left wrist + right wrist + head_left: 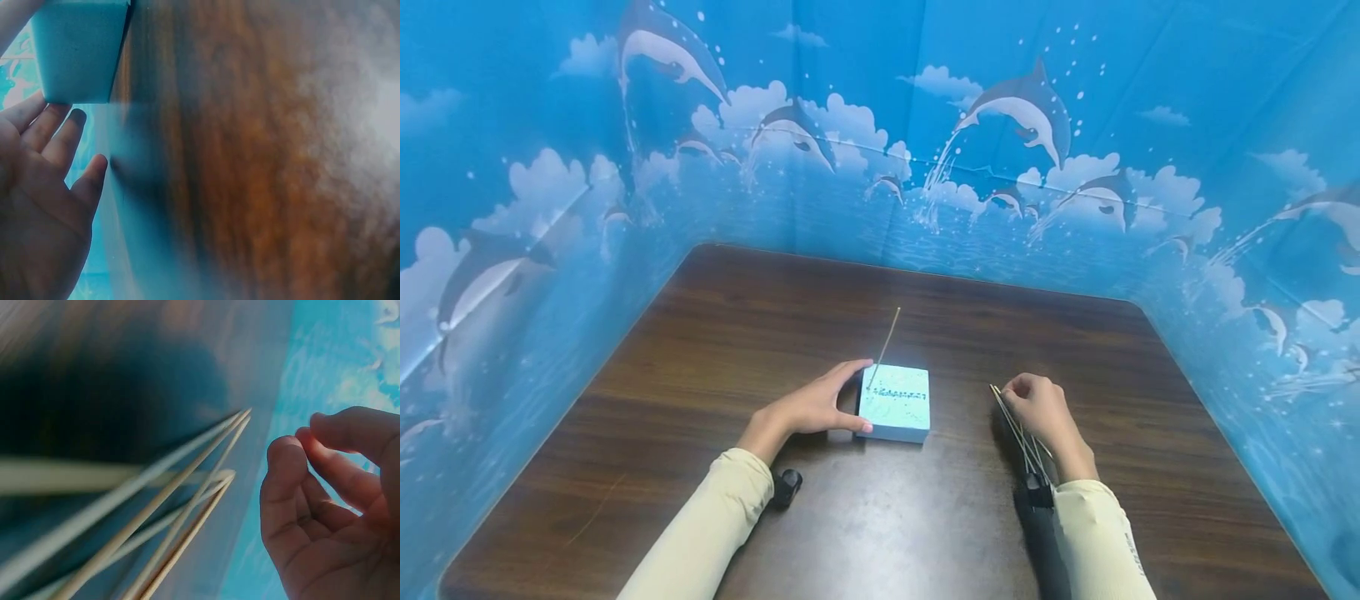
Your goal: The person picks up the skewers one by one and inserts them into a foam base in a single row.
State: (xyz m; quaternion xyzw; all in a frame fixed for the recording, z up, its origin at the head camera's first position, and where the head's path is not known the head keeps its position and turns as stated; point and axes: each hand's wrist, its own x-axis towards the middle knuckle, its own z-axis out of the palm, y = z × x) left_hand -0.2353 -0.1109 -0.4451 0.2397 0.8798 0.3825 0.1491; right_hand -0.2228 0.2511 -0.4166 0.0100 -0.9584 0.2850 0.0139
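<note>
A pale blue square block (pixel 897 417) lies on the table, with a band of small dark specks across its top. One thin wooden skewer (pixel 886 343) stands tilted at the block's left side, its upper end leaning right. My left hand (pixel 808 406) grips the block from the left, thumb at the near corner and fingers at the far corner. Several loose wooden skewers (pixel 1018 433) fan out on the right, tips close together. Beside them is my right hand (pixel 1041 412), fingers curled and fingertips together. In the right wrist view the skewers (pixel 181 478) lie apart from the fingertips, with nothing visible between those.
The brown wooden table (pixel 700 333) has a light scratch at its left. A blue curtain (pixel 850 208) printed with dolphins and clouds surrounds its far and side edges. Black wrist cameras, one (pixel 786 489) at the left wrist and one (pixel 1039 492) at the right, sit low over the table.
</note>
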